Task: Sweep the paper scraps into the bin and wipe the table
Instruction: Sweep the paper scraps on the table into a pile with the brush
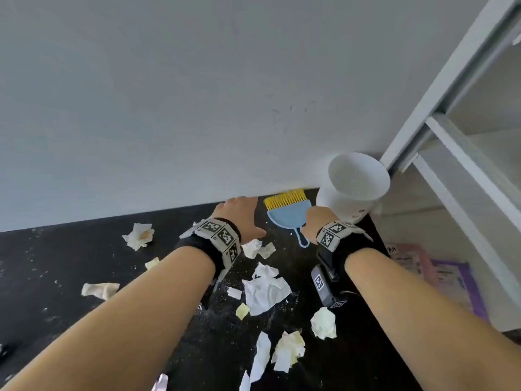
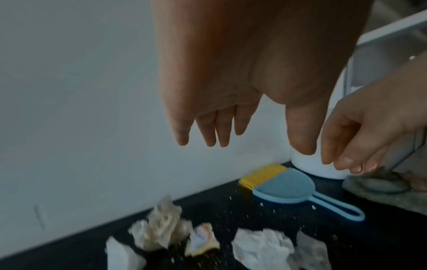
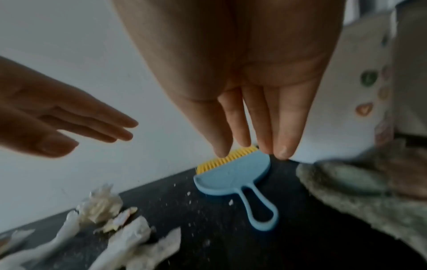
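Several crumpled paper scraps (image 1: 265,292) (image 2: 263,246) (image 3: 134,235) and fine crumbs litter the black table (image 1: 70,249). A blue dustpan (image 1: 287,215) (image 2: 284,186) (image 3: 231,177) with a yellow brush (image 1: 284,198) (image 2: 261,175) tucked in it lies by the wall. The white bin (image 1: 355,187) (image 3: 335,109) stands just right of it. A grey cloth (image 2: 381,186) (image 3: 358,191) lies beside the bin. My left hand (image 1: 245,218) (image 2: 254,138) hovers left of the dustpan, fingers straight and empty. My right hand (image 1: 313,221) (image 3: 251,146) hangs above the dustpan near its handle, fingers relaxed, holding nothing.
A white wall backs the table. A white shelf unit (image 1: 465,136) rises at the right, past the table's edge. Pink and purple printed sheets (image 1: 439,275) lie lower down beyond that edge. More scraps (image 1: 138,235) sit toward the left of the table.
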A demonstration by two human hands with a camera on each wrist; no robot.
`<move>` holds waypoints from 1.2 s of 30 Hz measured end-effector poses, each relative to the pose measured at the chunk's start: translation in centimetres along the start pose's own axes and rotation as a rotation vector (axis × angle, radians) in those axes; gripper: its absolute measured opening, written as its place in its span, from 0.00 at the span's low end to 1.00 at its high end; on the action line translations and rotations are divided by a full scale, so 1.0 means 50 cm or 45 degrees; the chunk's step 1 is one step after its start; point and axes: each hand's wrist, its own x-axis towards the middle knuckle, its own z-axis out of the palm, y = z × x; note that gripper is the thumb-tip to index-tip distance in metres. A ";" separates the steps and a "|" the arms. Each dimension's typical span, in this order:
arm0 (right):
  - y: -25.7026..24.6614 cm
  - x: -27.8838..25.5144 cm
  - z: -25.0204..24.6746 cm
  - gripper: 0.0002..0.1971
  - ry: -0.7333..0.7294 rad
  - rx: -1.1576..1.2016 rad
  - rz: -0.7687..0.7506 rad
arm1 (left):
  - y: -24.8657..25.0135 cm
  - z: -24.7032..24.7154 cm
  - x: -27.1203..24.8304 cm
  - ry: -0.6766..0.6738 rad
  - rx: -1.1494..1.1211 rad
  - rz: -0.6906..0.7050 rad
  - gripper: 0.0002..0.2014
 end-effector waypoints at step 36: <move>-0.104 -0.019 -0.046 0.15 0.111 0.248 -0.374 | -0.084 0.073 0.016 -0.062 -0.012 -0.075 0.38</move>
